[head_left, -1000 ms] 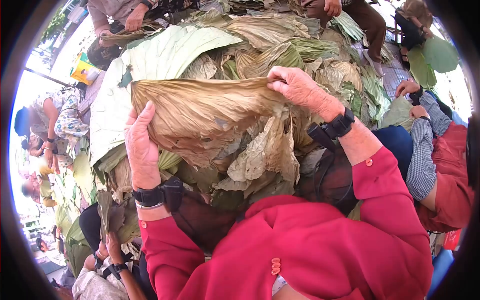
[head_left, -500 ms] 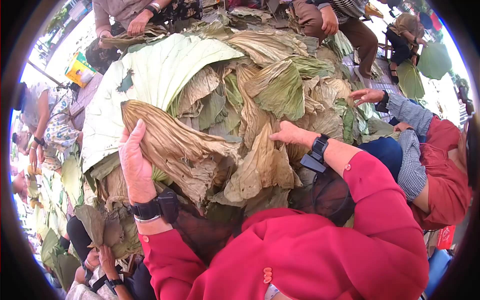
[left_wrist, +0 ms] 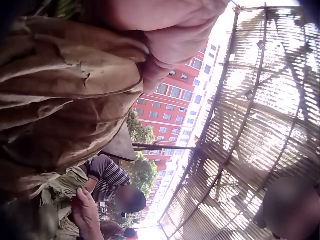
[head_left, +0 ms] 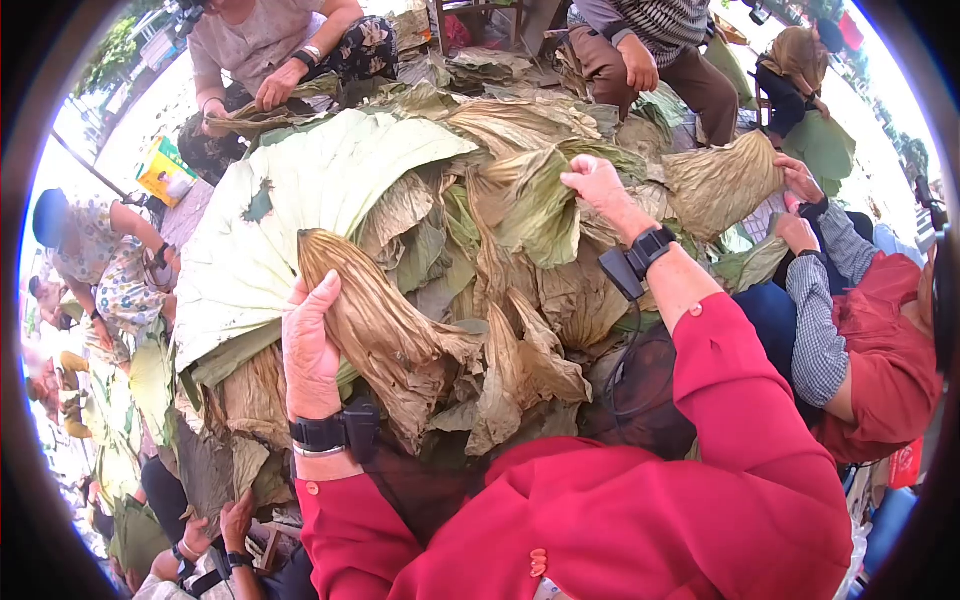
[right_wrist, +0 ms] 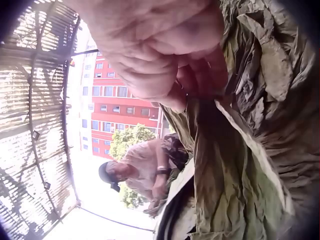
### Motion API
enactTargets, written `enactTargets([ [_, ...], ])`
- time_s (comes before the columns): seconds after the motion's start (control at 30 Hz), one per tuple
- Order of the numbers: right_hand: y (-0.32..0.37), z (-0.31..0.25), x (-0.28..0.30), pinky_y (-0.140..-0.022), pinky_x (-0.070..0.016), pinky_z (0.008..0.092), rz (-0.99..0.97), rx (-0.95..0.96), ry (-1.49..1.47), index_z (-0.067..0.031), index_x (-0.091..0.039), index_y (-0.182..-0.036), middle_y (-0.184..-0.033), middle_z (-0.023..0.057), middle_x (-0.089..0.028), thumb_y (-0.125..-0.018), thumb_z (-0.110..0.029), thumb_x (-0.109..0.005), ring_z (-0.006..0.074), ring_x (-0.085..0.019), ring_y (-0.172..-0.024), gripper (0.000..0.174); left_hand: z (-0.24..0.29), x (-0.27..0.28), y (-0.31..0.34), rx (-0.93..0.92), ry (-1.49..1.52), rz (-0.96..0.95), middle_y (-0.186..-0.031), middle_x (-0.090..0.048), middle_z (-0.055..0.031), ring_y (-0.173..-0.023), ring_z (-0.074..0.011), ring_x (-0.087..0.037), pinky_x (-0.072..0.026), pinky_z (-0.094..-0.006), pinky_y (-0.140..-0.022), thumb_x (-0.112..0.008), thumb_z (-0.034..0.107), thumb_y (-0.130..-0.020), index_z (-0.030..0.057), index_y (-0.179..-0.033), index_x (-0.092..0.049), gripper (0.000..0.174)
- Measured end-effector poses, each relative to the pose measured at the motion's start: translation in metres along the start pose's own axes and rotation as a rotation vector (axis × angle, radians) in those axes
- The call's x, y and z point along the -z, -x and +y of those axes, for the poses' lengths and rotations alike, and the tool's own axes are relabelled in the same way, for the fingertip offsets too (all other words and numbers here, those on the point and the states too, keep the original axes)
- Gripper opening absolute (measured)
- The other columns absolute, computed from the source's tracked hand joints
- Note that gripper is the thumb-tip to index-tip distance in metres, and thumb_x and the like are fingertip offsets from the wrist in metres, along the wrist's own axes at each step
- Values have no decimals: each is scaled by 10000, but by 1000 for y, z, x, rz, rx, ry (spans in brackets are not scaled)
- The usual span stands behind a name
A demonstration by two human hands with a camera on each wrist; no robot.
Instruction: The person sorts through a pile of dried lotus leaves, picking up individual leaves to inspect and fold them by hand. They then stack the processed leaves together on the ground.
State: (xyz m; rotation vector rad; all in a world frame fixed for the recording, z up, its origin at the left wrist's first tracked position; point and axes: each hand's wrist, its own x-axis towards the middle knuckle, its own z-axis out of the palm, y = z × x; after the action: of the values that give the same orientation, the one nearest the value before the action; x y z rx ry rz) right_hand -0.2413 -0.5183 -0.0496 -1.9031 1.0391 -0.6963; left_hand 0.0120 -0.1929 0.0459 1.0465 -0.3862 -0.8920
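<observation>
In the head view my left hand (head_left: 312, 345) grips a brown, dried lotus leaf (head_left: 375, 325) near its pointed upper end, thumb lying over it. Its folds hang down to the right over the heap. The same brown leaf (left_wrist: 65, 100) fills the left side of the left wrist view. Farther out to the right, my right hand (head_left: 605, 190) pinches the edge of a greenish, wrinkled leaf (head_left: 540, 210) on the heap. Close up in the right wrist view, that green leaf (right_wrist: 225, 175) hangs from the bent fingers of my right hand (right_wrist: 155, 45).
A broad pale green leaf (head_left: 290, 190) covers the heap's left side, with several dry leaves around it. At right a person in red (head_left: 875, 350) holds another brown leaf (head_left: 720, 180). More people sit across the heap. A yellow-green bucket (head_left: 165, 170) stands back left.
My right hand has let go of the brown leaf's right end, dipped, then reached out to the greenish leaf. The brown leaf now droops from my left hand alone.
</observation>
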Motion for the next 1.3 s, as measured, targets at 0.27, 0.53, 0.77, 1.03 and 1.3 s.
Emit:
enactTargets([
  [0.27,68,-128,20,-747,-405,224,-296,94,-696,-64,-568,-943,-873,-28,-575,-832,-165,-544,63,-519,-788,152,-16,-7,-7,62,-33,38,-923,-600,-49,-817,-126,-580,-473,-245,-734,-572,41,-800,10,-1027,-535,232],
  [0.53,97,-118,-19,-749,-391,201,-705,-121,-825,-63,-553,-994,-916,-42,-568,-832,-140,-517,43,-505,-821,183,-25,-30,-1,32,-31,-234,-1061,-548,-55,-925,-147,-541,-447,-282,-818,-597,-15,-745,25,-1189,-417,481],
  [0.77,103,-122,-35,-692,-407,195,-874,-19,-510,-40,-539,-1074,-894,-40,-572,-810,-73,-502,44,-493,-775,269,-34,-27,-1,104,6,-233,-1029,-569,-52,-928,-143,-540,-435,-279,-831,-618,-11,-735,24,-1143,-472,434],
  [1.03,105,-124,-46,-723,-426,232,-851,-24,-434,-27,-503,-1109,-940,1,-574,-804,-3,-477,72,-500,-823,306,-45,-20,-8,124,180,-115,-1023,-586,-70,-905,-171,-569,-461,-316,-810,-553,146,-827,16,-1063,-529,271],
  [1.3,92,-131,-25,-716,-428,227,-679,62,-355,-23,-499,-1088,-903,16,-562,-798,-170,-592,70,-505,-795,338,-47,-22,-6,240,235,-197,-997,-594,-93,-884,-182,-579,-466,-322,-811,-523,183,-854,0,-1050,-525,268],
])
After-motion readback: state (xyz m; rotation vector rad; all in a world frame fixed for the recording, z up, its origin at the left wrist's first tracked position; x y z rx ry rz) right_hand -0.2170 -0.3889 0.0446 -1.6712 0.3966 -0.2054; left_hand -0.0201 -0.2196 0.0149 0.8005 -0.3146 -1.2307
